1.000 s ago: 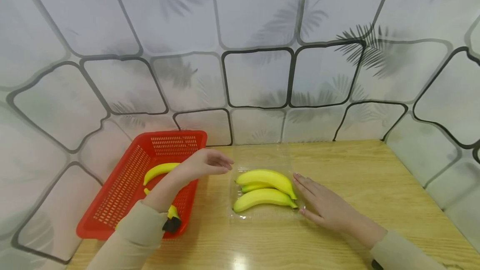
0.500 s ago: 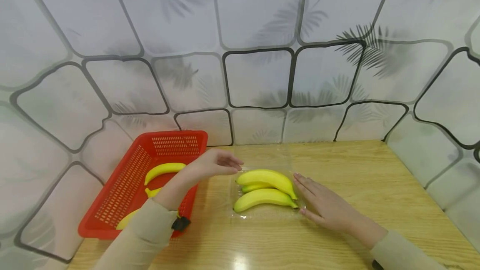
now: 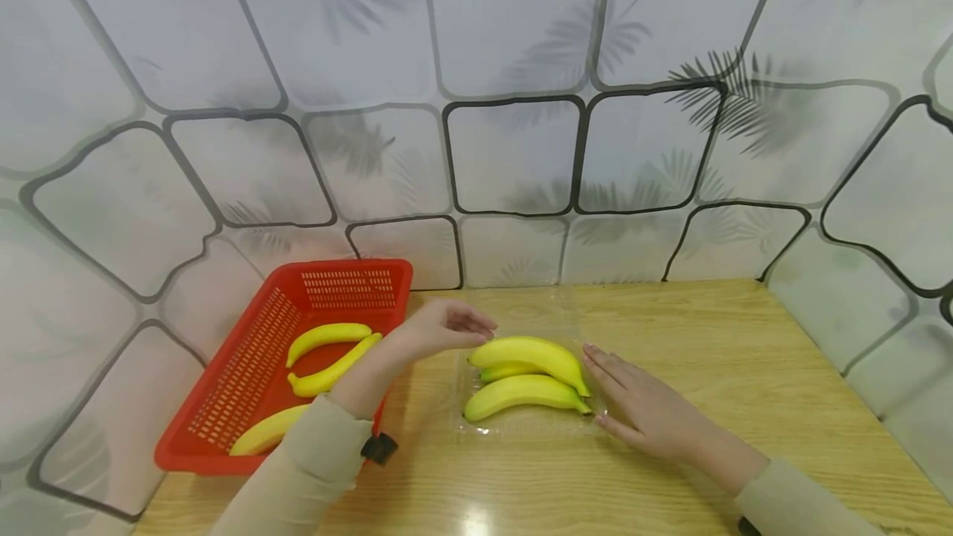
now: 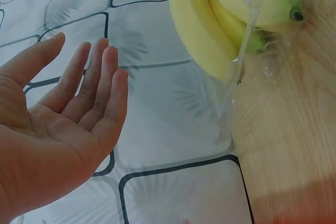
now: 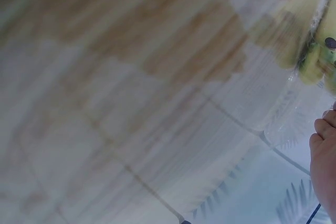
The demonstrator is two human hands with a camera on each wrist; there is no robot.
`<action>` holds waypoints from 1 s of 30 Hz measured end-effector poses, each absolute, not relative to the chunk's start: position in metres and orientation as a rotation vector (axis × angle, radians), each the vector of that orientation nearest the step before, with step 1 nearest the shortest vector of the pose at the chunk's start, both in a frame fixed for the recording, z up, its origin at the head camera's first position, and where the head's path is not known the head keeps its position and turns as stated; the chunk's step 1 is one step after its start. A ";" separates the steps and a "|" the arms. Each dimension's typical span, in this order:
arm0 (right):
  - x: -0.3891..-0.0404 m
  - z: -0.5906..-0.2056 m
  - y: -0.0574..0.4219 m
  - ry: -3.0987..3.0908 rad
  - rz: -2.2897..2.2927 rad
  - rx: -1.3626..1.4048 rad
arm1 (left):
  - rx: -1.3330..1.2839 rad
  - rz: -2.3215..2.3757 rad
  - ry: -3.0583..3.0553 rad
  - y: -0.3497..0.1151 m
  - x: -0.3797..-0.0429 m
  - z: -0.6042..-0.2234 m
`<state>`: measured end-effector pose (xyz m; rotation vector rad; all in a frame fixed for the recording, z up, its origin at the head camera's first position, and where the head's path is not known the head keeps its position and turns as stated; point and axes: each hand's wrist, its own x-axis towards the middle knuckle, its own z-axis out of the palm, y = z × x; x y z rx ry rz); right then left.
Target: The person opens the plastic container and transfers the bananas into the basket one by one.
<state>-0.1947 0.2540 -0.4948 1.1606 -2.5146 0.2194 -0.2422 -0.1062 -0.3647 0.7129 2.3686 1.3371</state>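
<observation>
From the head view, bananas lie in a clear tray at centre — right hand straight-fingered along its right end, left hand by the far left corner. Left wrist: fingers relaxed, holding nothing. Right wrist: fingers near the tray — a hard push might slide it.

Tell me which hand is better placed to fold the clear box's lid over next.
Probably the left hand: it looks empty in the left wrist view and is nearer the open lid. The right hand is at the right side of the clear box, so it could steady it.
</observation>
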 end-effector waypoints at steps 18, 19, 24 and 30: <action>-0.195 -0.495 0.253 -2.516 0.220 1.155 | 0.584 1.352 2.376 -0.082 -0.251 -0.385; -0.195 -0.495 0.253 -2.516 0.220 1.156 | 0.587 1.354 2.374 -0.080 -0.251 -0.385; -0.196 -0.495 0.253 -2.507 0.219 1.160 | 0.591 1.369 2.388 -0.073 -0.253 -0.390; -0.195 -0.496 0.254 -2.504 0.226 1.158 | 0.543 1.407 2.395 -0.064 -0.259 -0.400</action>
